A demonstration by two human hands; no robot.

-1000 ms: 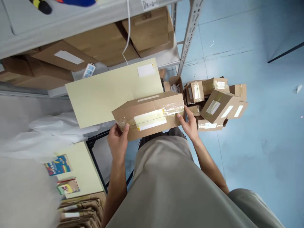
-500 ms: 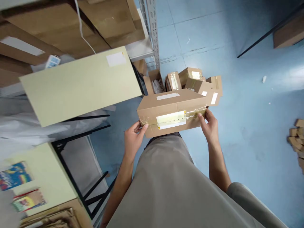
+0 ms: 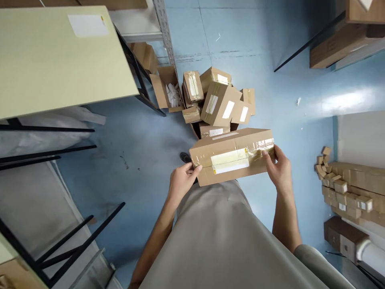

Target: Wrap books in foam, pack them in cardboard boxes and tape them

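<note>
I hold a long brown cardboard box (image 3: 231, 154) level in front of my waist, sealed with clear tape and carrying a pale label on its near side. My left hand (image 3: 182, 182) grips its left end, thumb on the near face. My right hand (image 3: 279, 168) clasps its right end, fingers curled over the taped corner. Just beyond the box, a heap of several smaller taped cardboard boxes (image 3: 218, 102) lies on the blue floor (image 3: 264, 80), with one open carton (image 3: 168, 86) of white items among them.
A pale green tabletop (image 3: 60, 60) on black legs stands at the left, beside a metal shelf post (image 3: 164, 30). Small cartons are stacked along the right wall (image 3: 345, 188). More brown boxes sit at the top right (image 3: 339, 38).
The view has swung right, away from the shelving and table. The box, held in both hands, now sits over the floor near the heap of small boxes.
</note>
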